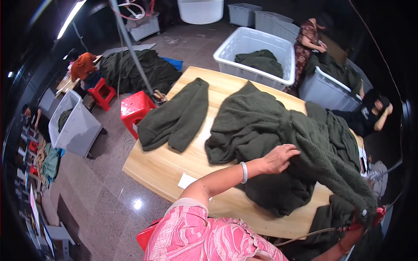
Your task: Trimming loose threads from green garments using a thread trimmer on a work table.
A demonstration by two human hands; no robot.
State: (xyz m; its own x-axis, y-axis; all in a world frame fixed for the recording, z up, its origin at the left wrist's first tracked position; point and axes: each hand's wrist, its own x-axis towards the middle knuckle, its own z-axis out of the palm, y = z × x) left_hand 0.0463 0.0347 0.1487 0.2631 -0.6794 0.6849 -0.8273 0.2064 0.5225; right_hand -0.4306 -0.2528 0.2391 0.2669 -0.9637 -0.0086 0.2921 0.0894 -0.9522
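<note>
A dark green fleecy garment [261, 117] lies bunched across the wooden table [174, 169] in front of me. My left hand [281, 158], with a pale bangle at the wrist, rests on it with fingers curled and pressed together on the fabric. One long sleeve [335, 174] stretches toward the lower right. At that sleeve's end is my right hand [355, 235], in shadow, its fingers mostly hidden. Beside it shows a red object [380, 214] whose kind I cannot make out. A thin hose or cord [305, 235] runs up to this spot.
Two matching green sleeve-like pieces [178, 119] lie on the table's left. A red stool [135, 108] stands against that edge. Beyond are a white bin [257, 71] of green cloth, a metal pole [133, 48], a cloth heap [139, 71], and co-workers [307, 41] [82, 65].
</note>
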